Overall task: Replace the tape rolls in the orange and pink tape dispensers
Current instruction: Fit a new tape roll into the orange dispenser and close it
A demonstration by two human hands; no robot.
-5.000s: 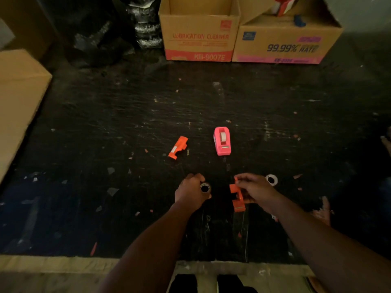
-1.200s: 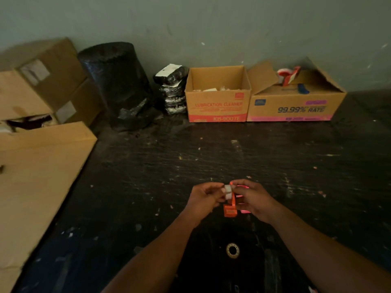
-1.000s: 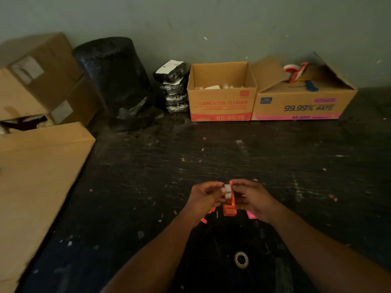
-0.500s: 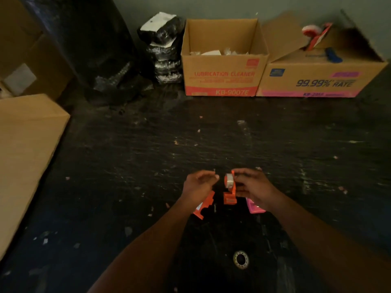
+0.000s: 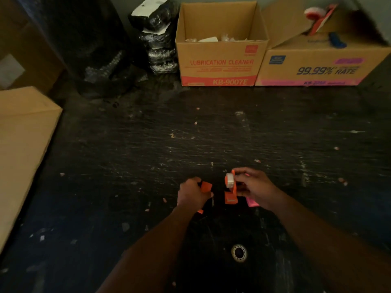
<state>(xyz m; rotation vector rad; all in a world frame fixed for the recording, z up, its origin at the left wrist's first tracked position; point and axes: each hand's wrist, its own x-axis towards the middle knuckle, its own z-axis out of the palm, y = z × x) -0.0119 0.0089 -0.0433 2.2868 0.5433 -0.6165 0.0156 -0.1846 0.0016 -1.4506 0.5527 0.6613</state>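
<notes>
My right hand (image 5: 255,188) holds the open half of the orange tape dispenser (image 5: 230,196) upright above the dark floor, with a white tape roll (image 5: 229,180) seated at its top. My left hand (image 5: 191,193) is closed around the other orange dispenser half (image 5: 205,186), a short gap to the left of the first. The pink tape dispenser (image 5: 251,201) lies on the floor behind my right hand, mostly hidden. An empty-looking tape ring (image 5: 239,252) lies on the floor near me, between my forearms.
Two cardboard boxes stand at the back wall: a "Lubrication Cleaner" box (image 5: 220,66) and a "99.99% rate" box (image 5: 317,68). Black wrapped bundles (image 5: 156,39) sit left of them. A flat cardboard sheet (image 5: 23,144) lies along the left. Small scraps dot the floor.
My left hand has let go of the tape roll, moved left and picked up the loose orange half from the floor. The roll now sits in the half held by my right hand.
</notes>
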